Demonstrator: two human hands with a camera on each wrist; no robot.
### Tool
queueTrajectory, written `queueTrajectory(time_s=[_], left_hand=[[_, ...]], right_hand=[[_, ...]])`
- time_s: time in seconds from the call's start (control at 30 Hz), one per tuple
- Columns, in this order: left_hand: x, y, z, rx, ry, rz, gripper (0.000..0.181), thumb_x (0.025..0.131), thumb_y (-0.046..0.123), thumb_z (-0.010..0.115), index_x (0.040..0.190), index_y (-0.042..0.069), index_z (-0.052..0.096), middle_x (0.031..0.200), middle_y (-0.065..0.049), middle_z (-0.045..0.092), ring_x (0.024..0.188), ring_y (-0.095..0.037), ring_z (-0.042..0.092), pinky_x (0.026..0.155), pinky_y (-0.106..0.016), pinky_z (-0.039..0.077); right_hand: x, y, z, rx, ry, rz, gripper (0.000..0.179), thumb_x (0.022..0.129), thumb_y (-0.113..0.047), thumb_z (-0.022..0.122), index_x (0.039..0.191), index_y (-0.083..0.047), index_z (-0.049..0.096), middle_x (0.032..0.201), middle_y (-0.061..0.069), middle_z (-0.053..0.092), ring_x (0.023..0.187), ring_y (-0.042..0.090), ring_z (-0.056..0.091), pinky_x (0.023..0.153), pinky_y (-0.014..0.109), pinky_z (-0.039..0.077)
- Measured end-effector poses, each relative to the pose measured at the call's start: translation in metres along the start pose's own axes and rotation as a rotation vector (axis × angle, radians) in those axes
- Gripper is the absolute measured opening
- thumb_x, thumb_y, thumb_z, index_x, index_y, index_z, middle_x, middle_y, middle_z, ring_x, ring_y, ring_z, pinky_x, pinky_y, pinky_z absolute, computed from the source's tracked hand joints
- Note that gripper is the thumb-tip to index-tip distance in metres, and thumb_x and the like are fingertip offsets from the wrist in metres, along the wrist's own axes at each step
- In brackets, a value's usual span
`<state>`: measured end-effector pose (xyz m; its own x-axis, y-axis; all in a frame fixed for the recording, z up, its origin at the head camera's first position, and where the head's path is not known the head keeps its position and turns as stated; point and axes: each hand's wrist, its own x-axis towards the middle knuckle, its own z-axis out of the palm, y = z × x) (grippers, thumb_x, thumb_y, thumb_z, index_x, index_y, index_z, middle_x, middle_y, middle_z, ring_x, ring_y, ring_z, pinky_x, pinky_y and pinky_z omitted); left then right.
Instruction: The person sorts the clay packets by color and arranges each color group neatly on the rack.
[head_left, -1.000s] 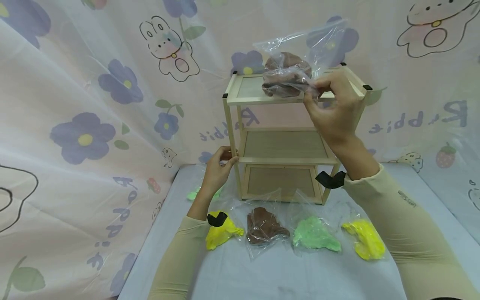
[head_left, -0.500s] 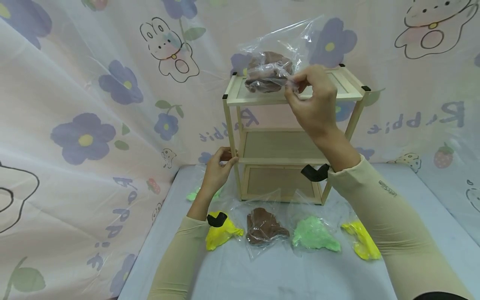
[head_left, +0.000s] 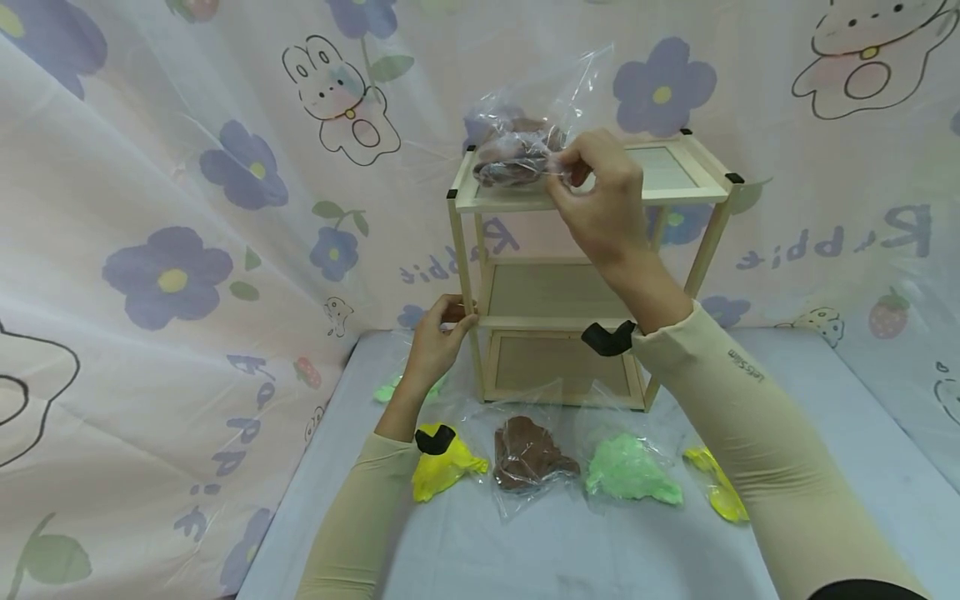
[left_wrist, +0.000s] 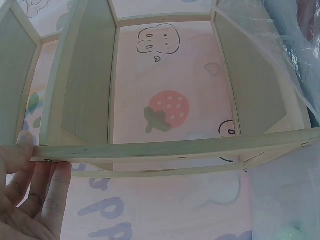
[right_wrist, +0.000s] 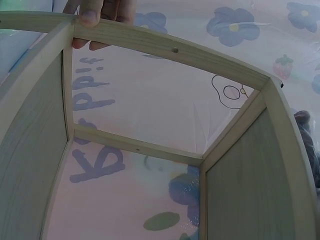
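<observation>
A three-tier wooden shelf rack (head_left: 570, 322) with black corner caps stands on the table. My left hand (head_left: 437, 337) grips its left front post at the middle tier; in the left wrist view the thumb lies on one side of the post, with fingers (left_wrist: 55, 192) on the other. Up at the top tier, my right hand (head_left: 603, 196) pinches the edge of a clear plastic bag (head_left: 513, 154) with a brown, clay-like lump inside. That bag overlaps the tier's left end. In the right wrist view, part of the brown lump (right_wrist: 306, 135) shows at the right edge.
Before the rack lie more clear bags: a yellow lump (head_left: 442, 471), a brown lump (head_left: 528, 454), a green lump (head_left: 630, 471) and another yellow lump (head_left: 716, 487) partly behind the right sleeve. A green one (head_left: 386, 390) lies behind the left forearm. A printed curtain (head_left: 172, 150) hangs behind.
My right hand has carried the brown lump's bag leftward along the top tier to its left end, and the bag's top has sunk lower. My left hand has stayed on the post.
</observation>
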<state>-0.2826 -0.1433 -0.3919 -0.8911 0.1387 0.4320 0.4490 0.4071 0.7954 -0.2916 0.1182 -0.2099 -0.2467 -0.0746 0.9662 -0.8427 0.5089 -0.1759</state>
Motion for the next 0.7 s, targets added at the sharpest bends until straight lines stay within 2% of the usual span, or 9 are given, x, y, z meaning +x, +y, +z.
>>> queueTrajectory(time_s=[0.17,0.3,0.47,0.7], left_hand=[[-0.0003,0.0000,0.0008,0.005,0.003,0.002,0.032,0.105,0.028,0.072,0.132,0.012,0.067,0.122,-0.009,0.073,0.114,-0.028,0.068,0.101,-0.052,0.060],[-0.0007,-0.0012,0.0009,0.001,0.002,0.004,0.032,0.105,0.029,0.071,0.132,0.012,0.067,0.123,-0.008,0.072,0.115,-0.028,0.068,0.101,-0.053,0.060],[-0.0005,-0.0019,0.0013,0.006,0.004,0.006,0.033,0.105,0.030,0.071,0.132,0.012,0.067,0.122,-0.008,0.073,0.115,-0.028,0.068,0.101,-0.053,0.059],[-0.0002,-0.0024,0.0016,0.014,0.007,0.004,0.033,0.106,0.030,0.071,0.132,0.011,0.066,0.122,-0.009,0.073,0.115,-0.028,0.068,0.102,-0.052,0.059]], right_hand=[[0.0014,0.0005,0.0053,0.001,-0.006,0.022,0.008,0.094,0.006,0.070,0.088,0.006,0.064,0.083,0.020,0.061,0.075,0.024,0.056,0.071,0.019,0.043],[0.0025,-0.0025,0.0085,-0.010,-0.013,0.083,0.007,0.093,0.008,0.069,0.087,0.008,0.064,0.082,0.019,0.061,0.074,0.023,0.055,0.069,0.019,0.042],[0.0030,-0.0056,0.0096,-0.062,-0.057,0.159,0.007,0.094,0.008,0.067,0.087,0.008,0.067,0.082,0.019,0.062,0.075,0.024,0.054,0.070,0.022,0.040],[0.0045,-0.0062,0.0074,-0.115,-0.140,0.192,0.006,0.095,0.003,0.071,0.091,0.008,0.071,0.087,0.021,0.068,0.081,0.033,0.058,0.078,0.032,0.042]])
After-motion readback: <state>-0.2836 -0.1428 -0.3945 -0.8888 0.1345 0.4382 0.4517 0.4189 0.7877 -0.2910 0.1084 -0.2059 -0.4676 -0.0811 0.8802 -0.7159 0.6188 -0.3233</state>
